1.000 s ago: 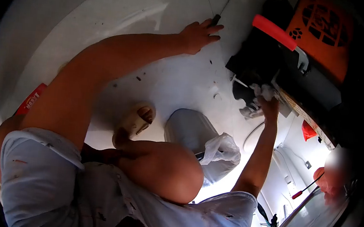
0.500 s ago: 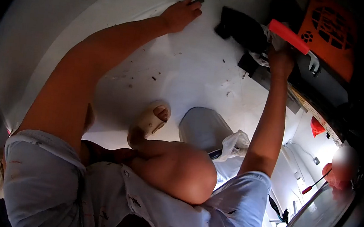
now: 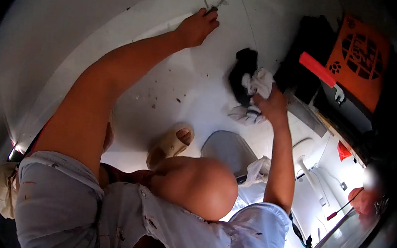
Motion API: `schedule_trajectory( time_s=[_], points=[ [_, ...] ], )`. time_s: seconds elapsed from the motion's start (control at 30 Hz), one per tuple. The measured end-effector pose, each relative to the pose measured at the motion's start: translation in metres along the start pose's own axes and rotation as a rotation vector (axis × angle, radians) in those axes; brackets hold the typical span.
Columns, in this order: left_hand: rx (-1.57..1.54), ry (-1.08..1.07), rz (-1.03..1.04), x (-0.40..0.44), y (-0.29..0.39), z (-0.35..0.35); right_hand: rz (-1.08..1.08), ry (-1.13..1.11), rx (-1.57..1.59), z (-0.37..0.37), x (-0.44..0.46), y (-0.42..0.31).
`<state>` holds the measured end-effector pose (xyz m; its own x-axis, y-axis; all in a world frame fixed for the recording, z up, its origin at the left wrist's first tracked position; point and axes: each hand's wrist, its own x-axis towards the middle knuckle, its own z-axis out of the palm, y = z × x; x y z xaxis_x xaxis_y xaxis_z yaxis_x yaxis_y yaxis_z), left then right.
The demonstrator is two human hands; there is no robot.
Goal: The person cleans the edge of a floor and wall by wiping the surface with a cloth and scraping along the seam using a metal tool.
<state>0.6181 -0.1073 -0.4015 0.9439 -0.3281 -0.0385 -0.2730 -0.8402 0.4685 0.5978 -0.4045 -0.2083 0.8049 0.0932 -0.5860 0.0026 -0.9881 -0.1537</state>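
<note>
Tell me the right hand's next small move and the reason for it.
Probably gather the white cloth further into the right hand, since loose folds spread beyond the fingers and the black cloth bunches up right beside it.

Gray bin [image 3: 227, 150] w/ plastic bag [image 3: 257, 170], orange cutout panel [image 3: 362, 56]

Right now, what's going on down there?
A barefoot-sandalled person is down low, both arms stretched forward. The left hand grips a thin rod by its dark handle. The right hand holds bunched whitish cloth just above or on the pale floor, next to a black, soft-looking item. A grey container stands nearer the knee.
</note>
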Motion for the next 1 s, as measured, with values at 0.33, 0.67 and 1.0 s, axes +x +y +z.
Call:
schedule_trajectory(
  time_s=[0.33,0.67,1.0],
  points=[
    [-0.156,0.256,-0.159,-0.029,-0.036,-0.014,-0.095,0.108,-0.033,0.093,0.074,0.006],
    [-0.171,0.353,-0.183,-0.033,-0.039,0.0,-0.165,0.458,-0.008,-0.041,0.295,-0.018],
    [-0.083,0.361,-0.17,-0.031,-0.043,0.005,-0.105,0.405,-0.207,-0.018,0.326,-0.073]
  ],
)
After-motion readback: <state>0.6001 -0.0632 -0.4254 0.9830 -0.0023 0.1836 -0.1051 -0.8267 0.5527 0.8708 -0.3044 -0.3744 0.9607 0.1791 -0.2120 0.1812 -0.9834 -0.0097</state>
